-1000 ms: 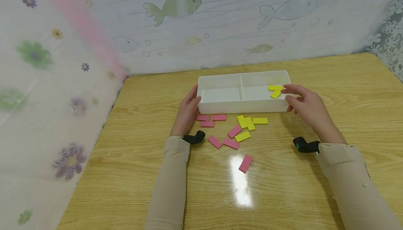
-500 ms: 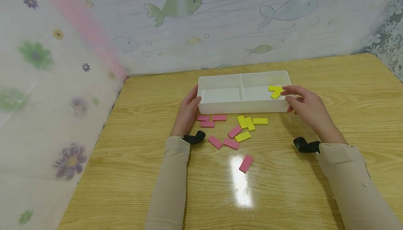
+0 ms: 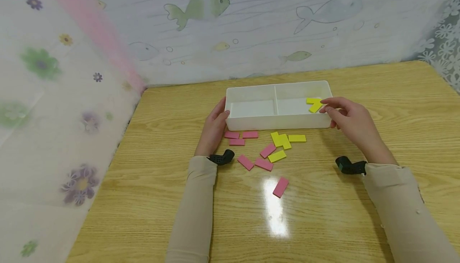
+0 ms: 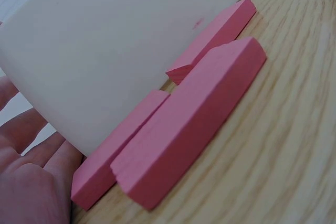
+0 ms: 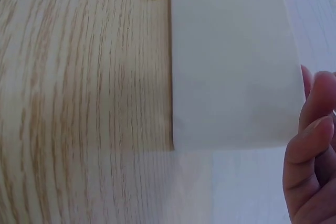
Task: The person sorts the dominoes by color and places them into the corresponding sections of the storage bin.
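The left hand [image 3: 214,129] is lying flat, fingers straight against the left end of the white tray [image 3: 276,122]; pink blocks [image 3: 237,138] are sitting just beside it. The tray is resting on the wooden table [image 3: 161,175], long axis running left to right, open side up; it looks light, stiff and smooth, probably best gripped at its short ends. The right hand [image 3: 350,123] is curling loosely at the right end, fingertips touching the rim, pinching nothing.

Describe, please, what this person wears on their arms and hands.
Both arms are covered by long beige sleeves reaching the wrists. A small black camera is strapped at each wrist, beside the left hand and the right hand. The hands are bare: no gloves, rings or markings show.
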Demonstrator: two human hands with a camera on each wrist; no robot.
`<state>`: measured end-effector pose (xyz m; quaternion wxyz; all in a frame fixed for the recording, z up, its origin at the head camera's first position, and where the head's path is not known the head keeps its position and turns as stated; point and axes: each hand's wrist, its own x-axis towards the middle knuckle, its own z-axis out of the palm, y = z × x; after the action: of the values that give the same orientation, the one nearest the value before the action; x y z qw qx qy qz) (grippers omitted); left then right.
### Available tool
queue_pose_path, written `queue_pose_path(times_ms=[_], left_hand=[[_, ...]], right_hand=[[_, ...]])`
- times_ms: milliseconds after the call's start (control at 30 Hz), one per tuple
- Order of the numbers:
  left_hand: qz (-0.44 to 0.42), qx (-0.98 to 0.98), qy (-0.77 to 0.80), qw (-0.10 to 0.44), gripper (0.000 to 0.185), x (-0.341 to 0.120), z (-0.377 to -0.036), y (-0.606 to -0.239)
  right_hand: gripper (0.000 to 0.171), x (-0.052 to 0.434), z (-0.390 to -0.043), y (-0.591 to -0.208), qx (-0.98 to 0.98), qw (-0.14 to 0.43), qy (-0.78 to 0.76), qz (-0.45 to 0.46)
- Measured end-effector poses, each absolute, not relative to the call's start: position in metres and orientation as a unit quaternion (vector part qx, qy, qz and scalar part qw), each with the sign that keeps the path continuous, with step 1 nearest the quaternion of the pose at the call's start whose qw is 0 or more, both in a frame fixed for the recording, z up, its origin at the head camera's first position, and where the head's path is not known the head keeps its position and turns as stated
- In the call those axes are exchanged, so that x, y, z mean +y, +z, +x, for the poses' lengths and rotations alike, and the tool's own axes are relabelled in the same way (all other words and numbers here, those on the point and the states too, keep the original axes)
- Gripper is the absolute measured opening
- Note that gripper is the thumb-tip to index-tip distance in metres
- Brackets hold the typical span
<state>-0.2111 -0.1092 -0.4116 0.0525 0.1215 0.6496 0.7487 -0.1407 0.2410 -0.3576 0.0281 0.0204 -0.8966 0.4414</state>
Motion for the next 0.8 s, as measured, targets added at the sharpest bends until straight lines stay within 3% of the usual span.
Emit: queue_pose_path(times_ms=[300, 800], left_hand=[[0.116, 0.659, 0.741, 0.050, 0.052, -0.109, -0.211, -0.411], [0.117, 0.669, 0.732, 0.058, 0.050, -0.107, -0.200, -0.393]], right_hand=[[0.037, 0.241, -0.139, -0.357, -0.890, 0.032, 0.453, 0.042], [0.039, 0.237, -0.143, -0.358, -0.896, -0.058, 0.430, 0.094]])
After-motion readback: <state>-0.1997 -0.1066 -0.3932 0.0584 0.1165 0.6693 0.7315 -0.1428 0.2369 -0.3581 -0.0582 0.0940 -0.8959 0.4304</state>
